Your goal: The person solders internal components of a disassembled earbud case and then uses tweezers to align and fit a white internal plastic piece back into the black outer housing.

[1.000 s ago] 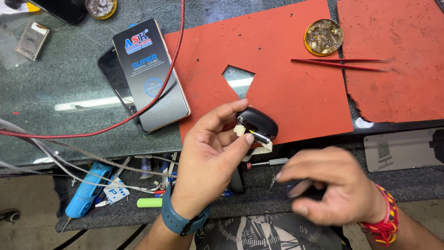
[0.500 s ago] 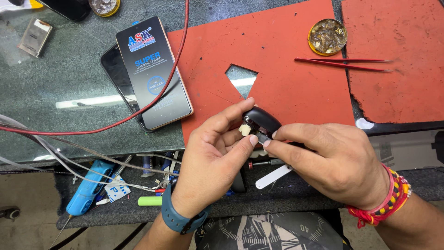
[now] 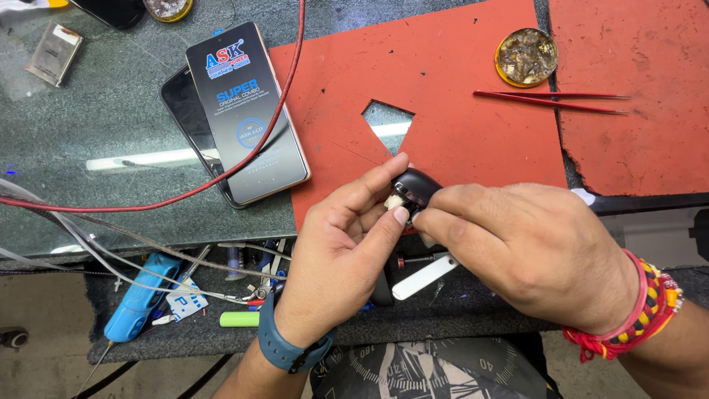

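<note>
Left hand [image 3: 336,251] pinches a small, glossy black rounded object [image 3: 418,186] between thumb and forefinger, and I see a pale cream bit [image 3: 394,201] of it showing at the thumb tip. My right hand [image 3: 528,255] closes over the same object from the other side, its fingertips curled against the black shell, so both hands grip it together just above the front edge of the bench [image 3: 88,125]. A white flat tool [image 3: 425,275] pokes out beneath the right hand; I cannot tell how it is held, since the knuckles hide its upper end. Most of the black object is covered by fingers, so its full shape is hard to make out. Behind the hands lies a red rubbery mat [image 3: 458,118], matte and scuffed, with an angular hole cut through it showing the glass below. Red pointed tweezers [image 3: 550,100] rest on the mat, near a round brass-coloured tin [image 3: 525,57] of crusty residue. To the left, a slim black box [image 3: 247,111] lies on top of a dark phone [image 3: 188,118], with a red cable [image 3: 244,159] curving across both. A blue tool [image 3: 140,307] and a green cylinder [image 3: 240,318] sit on the dark ledge below.
</note>
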